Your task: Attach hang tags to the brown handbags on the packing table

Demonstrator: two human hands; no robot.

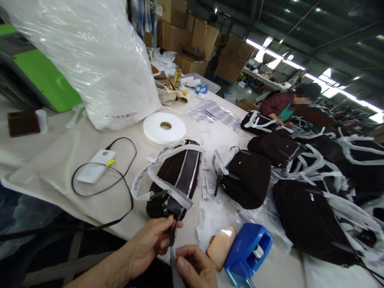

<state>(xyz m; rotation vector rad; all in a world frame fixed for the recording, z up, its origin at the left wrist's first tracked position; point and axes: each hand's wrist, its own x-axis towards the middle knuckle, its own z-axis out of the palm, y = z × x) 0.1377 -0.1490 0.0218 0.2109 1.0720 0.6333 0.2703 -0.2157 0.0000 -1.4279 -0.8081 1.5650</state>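
Note:
A dark brown bag (187, 166) lies on the table before me, its straps wrapped in white foam strip and its zips facing up. At the bag's near end my left hand (147, 244) pinches a thin dark strap (172, 234) between thumb and fingers. Just right of it, my right hand (196, 268) has its fingers curled on a pale wrapping strip (175, 264) that runs down from that strap. The strip's lower end leaves the frame at the bottom.
A blue tape dispenser (247, 252) and a phone (222, 246) lie at right. Beyond are more dark bags (247, 176). A white tape roll (174, 128), a white power bank (96, 166) with a looping cable, and a large plastic bag (105, 72) stand left. A co-worker (276, 106) sits opposite.

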